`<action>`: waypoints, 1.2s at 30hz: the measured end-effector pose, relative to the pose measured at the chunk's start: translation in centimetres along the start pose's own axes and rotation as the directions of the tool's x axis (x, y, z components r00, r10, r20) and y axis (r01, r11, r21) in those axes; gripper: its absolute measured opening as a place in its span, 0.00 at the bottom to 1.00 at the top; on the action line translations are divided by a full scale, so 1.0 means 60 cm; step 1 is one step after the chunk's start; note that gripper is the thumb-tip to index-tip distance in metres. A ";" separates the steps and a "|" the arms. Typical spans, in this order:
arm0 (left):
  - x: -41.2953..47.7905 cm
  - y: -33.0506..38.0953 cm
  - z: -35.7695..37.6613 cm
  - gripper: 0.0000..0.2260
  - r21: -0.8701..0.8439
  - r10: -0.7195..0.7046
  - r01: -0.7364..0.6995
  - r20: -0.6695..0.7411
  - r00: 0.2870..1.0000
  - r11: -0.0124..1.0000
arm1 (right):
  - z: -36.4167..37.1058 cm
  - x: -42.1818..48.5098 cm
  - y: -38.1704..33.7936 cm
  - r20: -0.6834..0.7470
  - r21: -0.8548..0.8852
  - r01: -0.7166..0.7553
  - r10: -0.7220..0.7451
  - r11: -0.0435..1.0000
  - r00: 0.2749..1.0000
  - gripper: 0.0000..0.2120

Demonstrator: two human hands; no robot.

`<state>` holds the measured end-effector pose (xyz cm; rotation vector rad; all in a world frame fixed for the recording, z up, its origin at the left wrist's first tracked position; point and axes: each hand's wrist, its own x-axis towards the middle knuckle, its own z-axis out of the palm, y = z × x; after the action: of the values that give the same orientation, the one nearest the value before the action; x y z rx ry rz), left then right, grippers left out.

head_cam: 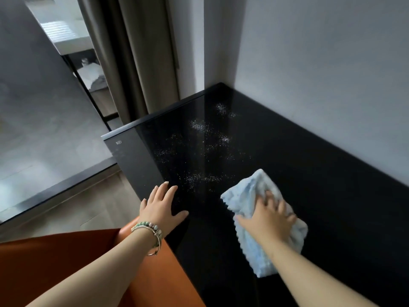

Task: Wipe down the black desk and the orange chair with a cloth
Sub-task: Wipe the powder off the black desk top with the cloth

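While left hand (162,207) lies flat, splayed right hand (267,220) presses rumpled pale-blue cloth (249,191) onto speckled desk (309,169).

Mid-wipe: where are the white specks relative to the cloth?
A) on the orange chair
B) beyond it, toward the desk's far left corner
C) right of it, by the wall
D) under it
B: white specks dot the black desk past the light blue cloth under the right hand.
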<state>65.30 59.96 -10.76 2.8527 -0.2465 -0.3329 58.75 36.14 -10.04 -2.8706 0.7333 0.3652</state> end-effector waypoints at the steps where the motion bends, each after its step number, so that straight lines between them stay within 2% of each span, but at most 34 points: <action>1: 0.004 -0.001 0.000 0.37 0.014 -0.003 0.003 0.021 1.000 1.000 | 0.013 -0.011 -0.016 -0.002 -0.014 0.075 -0.075 0.997 0.997 0.35; 2: 0.009 -0.002 0.001 0.40 0.028 -0.009 0.008 0.034 0.999 1.000 | 0.025 -0.023 -0.032 -0.027 -0.020 0.183 -0.183 0.983 0.983 0.31; 4: 0.018 -0.005 0.002 0.43 0.050 -0.026 0.023 0.051 0.998 0.998 | 0.038 -0.044 -0.062 -0.050 -0.034 0.432 -0.433 0.901 0.900 0.22; 6: 0.027 -0.005 0.002 0.45 0.067 -0.039 0.035 0.058 0.998 0.997 | 0.025 -0.045 -0.073 -0.046 -0.027 0.560 -0.561 0.828 0.827 0.14; 8: 0.039 -0.001 0.000 0.47 0.086 -0.045 0.038 0.080 0.996 0.996 | -0.001 -0.019 -0.052 -0.111 -0.001 0.491 -0.488 0.871 0.866 0.15; 9: 0.046 0.003 -0.002 0.49 0.096 -0.044 0.035 0.096 0.994 0.995 | -0.011 0.003 -0.033 -0.171 0.021 0.398 -0.389 0.917 0.905 0.17; 11: 0.056 0.014 -0.004 0.50 0.124 -0.040 0.024 0.122 0.992 0.992 | -0.036 0.047 0.022 -0.229 0.073 0.120 -0.101 0.990 0.968 0.21; 13: 0.066 0.025 -0.005 0.51 0.129 -0.058 0.040 0.140 0.988 0.991 | -0.049 0.078 0.058 -0.186 0.141 -0.130 0.155 0.982 0.970 0.21; 15: 0.071 0.035 -0.002 0.52 0.127 -0.085 0.066 0.149 0.985 0.990 | -0.040 0.093 0.054 -0.133 0.095 -0.214 0.226 0.972 0.965 0.20; 17: 0.073 0.039 0.003 0.53 0.164 -0.089 0.066 0.138 0.986 0.984 | -0.025 0.090 0.021 -0.139 0.046 -0.152 0.157 0.987 0.978 0.19; 20: 0.072 0.039 0.008 0.54 0.210 -0.096 0.073 0.104 0.990 0.975 | 0.008 0.064 -0.037 -0.172 0.008 0.113 -0.110 0.994 0.979 0.16; 22: 0.074 0.038 0.009 0.54 0.232 -0.090 0.069 0.079 0.993 0.970 | 0.028 0.031 -0.071 -0.177 0.037 0.362 -0.351 0.931 0.920 0.14; 24: 0.076 0.039 0.008 0.53 0.255 -0.084 0.062 0.076 0.994 0.965 | 0.025 0.015 -0.081 -0.179 0.103 0.520 -0.499 0.848 0.848 0.11; 26: 0.078 0.041 0.006 0.55 0.274 -0.102 0.072 0.099 0.990 0.959 | 0.007 0.043 -0.058 -0.268 0.143 0.472 -0.425 0.870 0.864 0.15; 27: 0.080 0.042 0.005 0.55 0.288 -0.104 0.071 0.103 0.989 0.955 | -0.004 0.064 -0.036 -0.297 0.142 0.366 -0.313 0.920 0.902 0.16; 29: 0.085 0.047 0.004 0.55 0.316 -0.077 0.047 0.085 0.993 0.948 | -0.031 0.105 0.012 -0.263 0.109 0.055 -0.024 0.992 0.964 0.17; 30: 0.089 0.051 0.003 0.55 0.311 -0.061 0.035 0.074 0.995 0.950 | -0.034 0.115 0.024 -0.215 0.071 -0.059 0.073 0.996 0.974 0.18; 31: 0.095 0.057 0.002 0.54 0.288 -0.049 0.027 0.070 0.996 0.957 | -0.031 0.115 0.026 -0.178 0.035 -0.096 0.101 0.995 0.979 0.18; 32: 0.103 0.063 0.002 0.54 0.259 -0.039 0.018 0.077 0.996 0.966 | -0.023 0.108 0.015 -0.149 0.025 -0.063 0.066 0.998 0.987 0.17; 34: 0.122 0.080 0.001 0.55 0.218 -0.003 -0.022 0.113 0.994 0.976 | -0.005 0.084 -0.015 -0.124 0.102 0.168 -0.155 0.980 0.980 0.17; 36: 0.140 0.097 0.001 0.56 0.209 0.043 -0.075 0.152 0.987 0.975 | 0.002 0.066 -0.029 -0.108 0.193 0.375 -0.360 0.907 0.927 0.18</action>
<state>72.53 52.78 -10.95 3.0275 -0.4190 -0.5364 62.91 35.89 -11.09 -2.7445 0.2076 0.1256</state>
